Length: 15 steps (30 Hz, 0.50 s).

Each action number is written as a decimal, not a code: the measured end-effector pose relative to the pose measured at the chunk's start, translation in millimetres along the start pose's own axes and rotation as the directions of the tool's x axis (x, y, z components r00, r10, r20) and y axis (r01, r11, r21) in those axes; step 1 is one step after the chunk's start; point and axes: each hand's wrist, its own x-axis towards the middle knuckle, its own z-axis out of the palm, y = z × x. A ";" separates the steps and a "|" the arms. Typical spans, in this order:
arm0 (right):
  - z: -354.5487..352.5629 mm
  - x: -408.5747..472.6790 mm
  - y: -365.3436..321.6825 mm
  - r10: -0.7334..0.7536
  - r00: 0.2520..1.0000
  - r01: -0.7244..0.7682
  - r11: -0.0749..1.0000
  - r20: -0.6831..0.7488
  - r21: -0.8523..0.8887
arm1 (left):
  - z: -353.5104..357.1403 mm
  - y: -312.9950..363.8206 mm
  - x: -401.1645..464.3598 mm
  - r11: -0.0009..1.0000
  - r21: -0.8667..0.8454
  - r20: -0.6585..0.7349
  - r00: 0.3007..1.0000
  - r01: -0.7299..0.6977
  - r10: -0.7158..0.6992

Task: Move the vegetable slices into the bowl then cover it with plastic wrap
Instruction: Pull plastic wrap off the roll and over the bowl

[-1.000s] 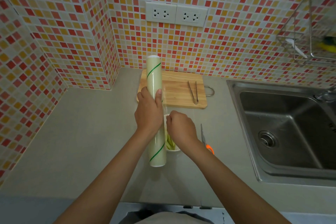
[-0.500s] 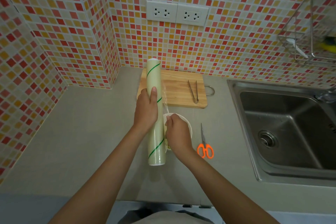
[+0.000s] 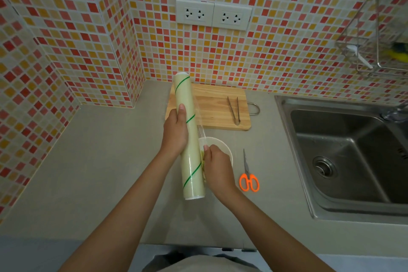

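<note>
Counter (image 3: 99, 161): grey worktop carrying all items; sink (image 3: 344, 161) set into it at the right.
Board (image 3: 216, 106): wooden, at the back near the tiled wall; tongs (image 3: 233, 110) lie on it; no slices visible on it, so the transfer step appears complete.
Roll (image 3: 189, 137): plastic wrap, held above the counter, its long axis running from the wall toward the person; a narrow strip of film (image 3: 201, 131) lifts off its right side.
Left hand (image 3: 175, 133): fingers curled round the middle of the roll, thumb laid along its top.
Right hand (image 3: 217, 166): over the bowl, fingertips pinching the film edge beside the roll; the pinch itself is partly hidden, so this is probable, not certain.
Bowl (image 3: 224, 147): white, just in front of the board, mostly covered by the right hand; pale green slices (image 3: 202, 157) show at its left edge.
Scissors (image 3: 248, 174): orange-handled, just right of the bowl, untouched.
Step in hand: starting the wrap; freeing the film edge.
Next move: draw the film rightward across the bowl while the left hand steadies the roll; then cut, likely with the scissors.
</note>
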 end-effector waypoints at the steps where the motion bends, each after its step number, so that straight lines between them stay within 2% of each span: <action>1: -0.2 0.8 2.3 -0.046 0.999 0.045 0.997 -0.014 -0.056 | -1.3 -0.6 2.0 1.000 -0.011 0.002 1.000 0.012 -0.012; 3: -2.9 4.3 7.8 -0.113 0.993 0.109 0.988 -0.024 -0.114 | -4.1 -1.9 5.3 0.996 -0.065 0.024 0.998 0.053 -0.051; 5: -7.3 8.6 14.4 -0.122 0.992 0.122 0.992 -0.016 -0.036 | -5.7 -4.0 7.5 0.982 -0.141 0.055 0.991 0.127 -0.121; 7: -11.8 12.7 17.2 -0.036 0.999 0.028 0.973 0.032 0.230 | -6.1 -4.7 6.3 0.964 -0.190 0.079 0.981 0.188 -0.175; 9: -15.4 21.8 12.6 0.072 0.982 -0.146 0.876 0.175 0.460 | -4.2 -5.3 3.2 0.958 -0.196 0.110 0.975 0.209 -0.191; 11: -18.2 36.4 3.6 0.128 0.957 -0.252 0.810 0.259 0.530 | 0.4 -6.3 -2.9 0.959 -0.191 0.150 0.971 0.211 -0.184; 13: -20.6 49.7 -7.3 0.174 0.952 -0.290 0.778 0.252 0.558 | 5.6 -7.9 -10.2 0.961 -0.183 0.177 0.968 0.207 -0.175; 15: -19.0 57.7 -11.1 0.179 0.964 -0.263 0.769 0.198 0.582 | 8.1 -9.2 -15.9 0.960 -0.170 0.195 0.963 0.221 -0.187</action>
